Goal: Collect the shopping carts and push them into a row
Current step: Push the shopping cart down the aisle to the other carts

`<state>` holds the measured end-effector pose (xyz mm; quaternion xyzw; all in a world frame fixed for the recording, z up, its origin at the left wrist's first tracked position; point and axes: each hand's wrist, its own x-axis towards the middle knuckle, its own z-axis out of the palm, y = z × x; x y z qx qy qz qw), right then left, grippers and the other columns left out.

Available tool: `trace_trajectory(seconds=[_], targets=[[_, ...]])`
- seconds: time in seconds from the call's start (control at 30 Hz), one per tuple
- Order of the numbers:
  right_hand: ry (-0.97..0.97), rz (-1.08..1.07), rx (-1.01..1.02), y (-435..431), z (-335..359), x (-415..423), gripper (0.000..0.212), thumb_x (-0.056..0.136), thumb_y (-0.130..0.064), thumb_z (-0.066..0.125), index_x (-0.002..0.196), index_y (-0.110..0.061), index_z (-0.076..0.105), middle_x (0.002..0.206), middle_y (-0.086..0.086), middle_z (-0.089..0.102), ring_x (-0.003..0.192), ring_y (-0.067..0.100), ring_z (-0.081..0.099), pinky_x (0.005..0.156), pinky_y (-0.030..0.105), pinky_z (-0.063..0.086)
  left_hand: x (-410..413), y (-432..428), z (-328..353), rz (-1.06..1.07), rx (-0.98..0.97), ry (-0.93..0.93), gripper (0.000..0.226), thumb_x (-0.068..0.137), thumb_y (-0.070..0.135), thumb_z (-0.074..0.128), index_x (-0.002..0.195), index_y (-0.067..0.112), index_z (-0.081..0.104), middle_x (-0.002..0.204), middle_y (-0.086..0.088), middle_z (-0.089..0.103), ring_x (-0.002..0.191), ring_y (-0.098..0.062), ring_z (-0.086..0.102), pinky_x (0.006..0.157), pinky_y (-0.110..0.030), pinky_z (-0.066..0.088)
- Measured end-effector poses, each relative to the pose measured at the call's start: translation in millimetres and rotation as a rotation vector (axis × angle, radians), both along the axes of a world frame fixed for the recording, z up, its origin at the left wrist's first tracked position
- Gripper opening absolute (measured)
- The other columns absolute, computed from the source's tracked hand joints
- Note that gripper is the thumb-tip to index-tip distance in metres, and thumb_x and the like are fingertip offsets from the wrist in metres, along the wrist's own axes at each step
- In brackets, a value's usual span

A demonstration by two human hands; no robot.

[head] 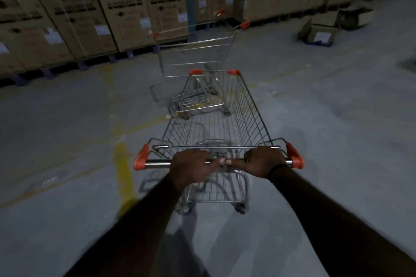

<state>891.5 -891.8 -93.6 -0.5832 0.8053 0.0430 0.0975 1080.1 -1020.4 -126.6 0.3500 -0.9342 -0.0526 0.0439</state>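
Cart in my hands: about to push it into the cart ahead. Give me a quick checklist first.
1. Both hands on the handle: left hand and right hand grip the near cart by its bar. Ok.
2. The far cart is turned handle end toward us. Ok.
3. Near cart's nose lined up with its rear gate: roughly centred, but the far cart looks slightly angled. Cannot tell.
4. Near basket empty. Ok.
5. Gap between carts: hidden by the basket. Cannot tell.
6. Room behind the far cart: stacked boxes stand close behind. Cannot tell.
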Motion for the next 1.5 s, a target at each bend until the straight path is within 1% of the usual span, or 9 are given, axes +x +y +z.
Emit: trace_trajectory(seconds=[0.13,0.3,0.43,0.57,0.7,0.87,1.13,1.23,1.5], targets=[[0.020,-0.128,-0.028,39,-3,14,0.091,0.069,-0.100,0.018,0.072,-0.022,0.065,0.088,0.004,0.071,0.091,0.023,0.068,0.079,0.033,0.047,0,18,5,-0.094,0.102,-0.098,0.081,0.078,0.093,0.021,0.112,0.035,0.066,0.118,0.009,0.070,0.115,-0.019,0.064,0.095,-0.036,0.048],[0.018,-0.286,-0.021,79,-7,40,0.091,0.071,-0.099,0.015,0.059,-0.020,0.058,0.061,-0.004,0.054,0.074,0.020,0.063,0.071,0.031,0.045,6,23,17,-0.280,0.198,-0.175,0.079,0.075,0.095,0.033,0.099,0.029,0.068,0.108,0.002,0.072,0.102,-0.022,0.066,0.084,-0.033,0.049],[0.006,-0.407,-0.012,107,-3,62,0.091,0.073,-0.098,0.018,0.061,-0.019,0.061,0.062,-0.002,0.058,0.065,0.015,0.058,0.065,0.029,0.042,8,29,22,-0.338,0.176,-0.213,0.093,0.065,0.103,0.027,0.093,0.026,0.070,0.097,0.004,0.071,0.094,-0.020,0.067,0.079,-0.032,0.049],[0.027,-0.517,-0.004,142,-3,77,0.096,0.068,-0.102,0.013,0.062,-0.019,0.062,0.063,-0.002,0.060,0.063,0.014,0.058,0.066,0.029,0.046,10,39,26,-0.405,0.127,-0.255,0.080,0.071,0.101,0.023,0.067,0.026,0.052,0.074,0.006,0.060,0.076,-0.017,0.060,0.072,-0.033,0.044],[0.025,-0.631,0.007,175,-1,79,0.096,0.067,-0.102,0.014,0.061,-0.019,0.061,0.063,-0.003,0.062,0.062,0.013,0.058,0.064,0.029,0.046,-8,57,14,-0.477,0.059,-0.246,0.103,0.059,0.108,0.008,0.074,0.023,0.065,0.075,0.004,0.065,0.076,-0.019,0.063,0.076,-0.034,0.050],[0.015,-0.756,0.022,218,0,62,0.093,0.074,-0.097,0.014,0.062,-0.019,0.064,0.067,-0.003,0.063,0.067,0.013,0.059,0.070,0.031,0.048,-44,98,12,-0.569,0.048,-0.241,0.108,0.058,0.108,0.006,0.076,0.022,0.067,0.077,0.003,0.065,0.077,-0.020,0.064,0.080,-0.037,0.052],[0.040,-0.878,0.011,274,-1,17,0.098,0.064,-0.100,0.004,0.059,-0.018,0.058,0.062,-0.004,0.056,0.065,0.015,0.057,0.070,0.031,0.047,-122,147,15,-0.683,0.045,-0.286,0.115,0.054,0.110,0.004,0.089,0.023,0.072,0.094,-0.002,0.073,0.090,-0.025,0.068,0.088,-0.040,0.052],[0.051,-0.923,0.038,293,-2,-3,0.093,0.069,-0.099,0.009,0.061,-0.019,0.057,0.062,-0.005,0.051,0.068,0.018,0.055,0.071,0.031,0.045,-154,165,18,-0.729,0.038,-0.291,0.112,0.055,0.109,0.007,0.093,0.026,0.072,0.101,-0.002,0.074,0.097,-0.026,0.068,0.090,-0.039,0.052],[0.018,-1.017,0.015,343,-2,-65,0.094,0.069,-0.099,0.010,0.061,-0.019,0.059,0.064,-0.004,0.057,0.061,0.012,0.055,0.063,0.029,0.041,-239,214,22,-0.797,0.051,-0.319,0.102,0.056,0.109,0.008,0.067,0.021,0.059,0.081,0.001,0.068,0.081,-0.021,0.065,0.081,-0.036,0.052]])
